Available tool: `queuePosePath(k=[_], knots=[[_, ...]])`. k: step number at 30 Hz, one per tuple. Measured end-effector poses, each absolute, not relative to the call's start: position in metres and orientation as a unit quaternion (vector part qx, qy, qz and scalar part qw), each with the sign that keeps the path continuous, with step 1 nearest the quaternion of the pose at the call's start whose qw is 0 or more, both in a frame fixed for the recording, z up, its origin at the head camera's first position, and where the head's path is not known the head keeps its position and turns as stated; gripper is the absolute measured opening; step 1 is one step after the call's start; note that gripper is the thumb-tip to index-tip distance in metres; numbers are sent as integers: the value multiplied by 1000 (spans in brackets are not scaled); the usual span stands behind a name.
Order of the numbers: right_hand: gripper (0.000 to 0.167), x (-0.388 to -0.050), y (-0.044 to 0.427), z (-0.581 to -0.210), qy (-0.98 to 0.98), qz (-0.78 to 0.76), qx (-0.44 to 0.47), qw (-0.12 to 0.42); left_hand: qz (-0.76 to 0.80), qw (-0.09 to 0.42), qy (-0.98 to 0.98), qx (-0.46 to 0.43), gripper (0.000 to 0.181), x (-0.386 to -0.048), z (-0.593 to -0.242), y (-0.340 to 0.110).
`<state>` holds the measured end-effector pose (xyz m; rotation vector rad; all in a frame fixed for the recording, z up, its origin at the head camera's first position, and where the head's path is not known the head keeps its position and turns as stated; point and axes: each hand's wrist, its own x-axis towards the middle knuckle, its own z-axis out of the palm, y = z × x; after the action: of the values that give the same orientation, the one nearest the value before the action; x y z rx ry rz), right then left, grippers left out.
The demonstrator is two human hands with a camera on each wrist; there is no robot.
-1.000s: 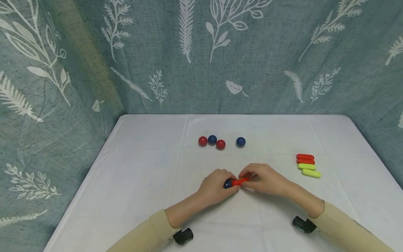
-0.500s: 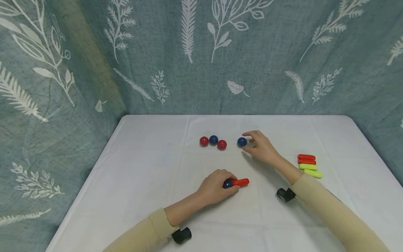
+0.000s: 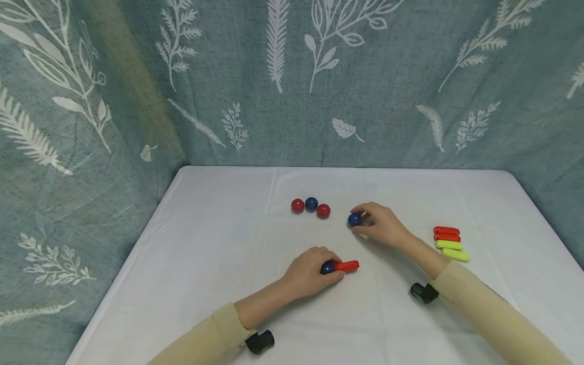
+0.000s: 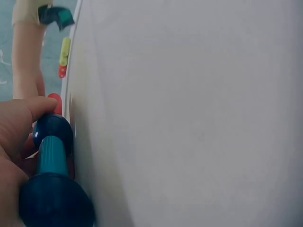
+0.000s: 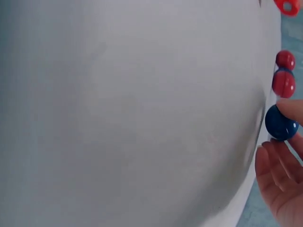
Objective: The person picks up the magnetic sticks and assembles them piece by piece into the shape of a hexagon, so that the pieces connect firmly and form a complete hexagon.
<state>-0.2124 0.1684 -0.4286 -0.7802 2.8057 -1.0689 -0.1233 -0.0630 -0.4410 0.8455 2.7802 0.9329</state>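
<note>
A: What's different from half a second ago?
B: The right hand (image 3: pixel 382 224) then had its fingers parted around the lone blue ball (image 3: pixel 354 219). Now thumb and fingers pinch it, and it has come closer to the red rod (image 3: pixel 348 265), just beyond that rod's free end. The left hand (image 3: pixel 306 271) has hardly shifted.
A: What is the left hand gripping?
B: Its fingers are clamped round the joined piece, beside the red rod's left end. Touching that end is a dark blue ball (image 3: pixel 327 267); the left wrist view adds a teal rod (image 4: pixel 53 155) behind it, then a second dark blue ball (image 4: pixel 57 201).
A: Which way does it point?
B: The red rod's long axis runs left to right, its free end aimed right and slightly away from the person. I can't tell whether it touches the table (image 3: pixel 228 213).
A: Room around it?
B: White cloth spans the gap between red rod and pinched ball. Beyond the rod, to its left, sit a red ball (image 3: pixel 297 205), a blue one (image 3: pixel 311 204) and another red (image 3: pixel 323 211). Well to its right lie two loose red rods (image 3: pixel 446 230) and two yellow-green rods (image 3: pixel 456 255). The far edge is well beyond it; side edges are well apart from it.
</note>
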Motion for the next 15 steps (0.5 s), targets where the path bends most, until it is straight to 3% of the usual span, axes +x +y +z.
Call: queuePosePath(k=[15], knots=[[41, -162, 185, -430, 891, -347, -287, 63, 315, 35, 910, 269, 24, -125, -440, -71]])
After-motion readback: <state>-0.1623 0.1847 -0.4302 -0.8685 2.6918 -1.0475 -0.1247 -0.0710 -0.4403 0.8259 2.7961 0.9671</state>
